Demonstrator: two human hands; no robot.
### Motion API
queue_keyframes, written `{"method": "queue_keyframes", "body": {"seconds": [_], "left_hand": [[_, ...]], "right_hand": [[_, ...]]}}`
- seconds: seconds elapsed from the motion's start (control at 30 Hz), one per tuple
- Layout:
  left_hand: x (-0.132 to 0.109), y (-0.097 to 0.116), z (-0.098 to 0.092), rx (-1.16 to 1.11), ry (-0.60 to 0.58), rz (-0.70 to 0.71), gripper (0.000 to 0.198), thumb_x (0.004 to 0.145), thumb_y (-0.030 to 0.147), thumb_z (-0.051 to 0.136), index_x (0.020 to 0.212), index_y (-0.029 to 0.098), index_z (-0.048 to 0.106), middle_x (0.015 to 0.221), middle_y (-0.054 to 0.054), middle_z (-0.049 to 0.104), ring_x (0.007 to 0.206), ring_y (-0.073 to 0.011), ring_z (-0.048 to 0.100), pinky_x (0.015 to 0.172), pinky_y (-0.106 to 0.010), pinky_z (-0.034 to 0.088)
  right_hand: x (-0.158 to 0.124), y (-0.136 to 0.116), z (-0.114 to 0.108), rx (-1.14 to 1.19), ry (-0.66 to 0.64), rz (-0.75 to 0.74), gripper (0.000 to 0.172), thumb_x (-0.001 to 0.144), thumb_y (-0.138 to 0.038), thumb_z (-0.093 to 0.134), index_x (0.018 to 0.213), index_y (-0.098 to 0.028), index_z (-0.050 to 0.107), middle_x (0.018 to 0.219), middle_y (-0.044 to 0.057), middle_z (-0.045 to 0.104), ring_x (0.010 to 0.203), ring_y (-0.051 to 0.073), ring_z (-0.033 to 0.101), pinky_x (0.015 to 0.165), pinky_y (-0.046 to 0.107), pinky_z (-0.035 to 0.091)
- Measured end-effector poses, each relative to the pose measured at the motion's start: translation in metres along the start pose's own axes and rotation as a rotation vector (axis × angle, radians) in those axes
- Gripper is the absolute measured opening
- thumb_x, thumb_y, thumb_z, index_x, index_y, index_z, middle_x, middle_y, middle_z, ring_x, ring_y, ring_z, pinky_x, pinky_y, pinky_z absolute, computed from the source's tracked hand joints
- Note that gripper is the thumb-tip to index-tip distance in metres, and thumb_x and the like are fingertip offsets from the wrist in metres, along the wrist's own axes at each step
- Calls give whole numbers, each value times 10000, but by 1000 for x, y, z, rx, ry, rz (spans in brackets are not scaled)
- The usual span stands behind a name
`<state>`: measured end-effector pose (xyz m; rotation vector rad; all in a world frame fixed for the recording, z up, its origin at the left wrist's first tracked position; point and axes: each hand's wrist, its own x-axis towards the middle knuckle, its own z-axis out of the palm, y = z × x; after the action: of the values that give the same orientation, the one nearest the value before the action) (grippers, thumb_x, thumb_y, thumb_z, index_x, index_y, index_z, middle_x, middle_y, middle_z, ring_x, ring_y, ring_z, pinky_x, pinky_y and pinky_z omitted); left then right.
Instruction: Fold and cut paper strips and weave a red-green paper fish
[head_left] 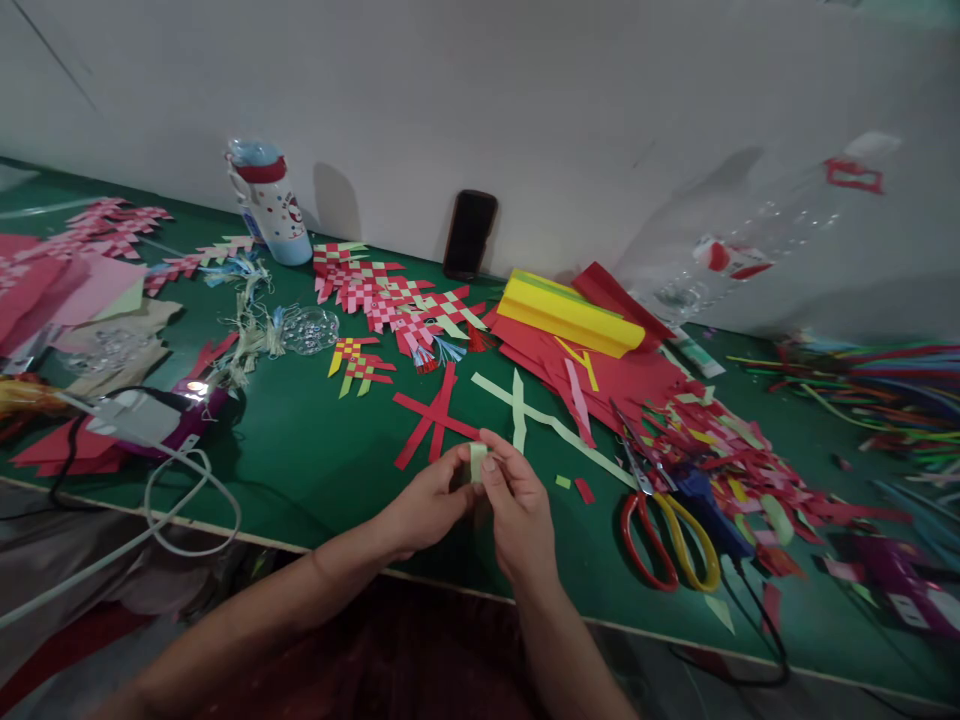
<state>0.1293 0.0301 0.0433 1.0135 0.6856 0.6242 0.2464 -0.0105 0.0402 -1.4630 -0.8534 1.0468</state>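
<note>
Between the fingertips of both hands is a folded pale green paper strip (478,462), held just above the front part of the green table. My left hand (439,497) pinches it from the left. My right hand (517,500) grips its right side with thumb and fingers, partly hiding it. Just beyond the hands lie crossed red paper strips (422,415). To their right, pale green strips (519,405) also cross each other. Small woven paper pieces (358,365) in yellow, red and green rest farther left.
Scissors (651,500) with red and yellow handles lie right of the hands, beside a heap of paper scraps (720,450). Woven paper fish shapes (397,300), a phone (470,235), a flask (274,205) and a plastic bottle (750,240) line the back. A white cable (150,490) hangs over the left edge.
</note>
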Motion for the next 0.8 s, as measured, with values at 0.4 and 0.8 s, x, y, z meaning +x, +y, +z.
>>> {"method": "queue_keyframes", "body": {"seconds": [0.4,0.8], "left_hand": [[-2,8,-14,100,-191,-125,426,811,559,614,876,150,515,730,9,537,593,-99,547,595,-240,438],[-7,6,-16,-144,-167,-166,470,745,409,765,1081,135,582,976,-71,643,743,-119,638,731,-279,511]], "right_hand": [[19,-9,-27,-287,-205,-118,286,737,-381,695,973,-221,681,1029,59,647,898,198,606,739,305,502],[25,-10,-21,-172,-22,-149,222,795,-423,658,799,-202,632,730,-14,615,665,137,545,633,262,433]]}}
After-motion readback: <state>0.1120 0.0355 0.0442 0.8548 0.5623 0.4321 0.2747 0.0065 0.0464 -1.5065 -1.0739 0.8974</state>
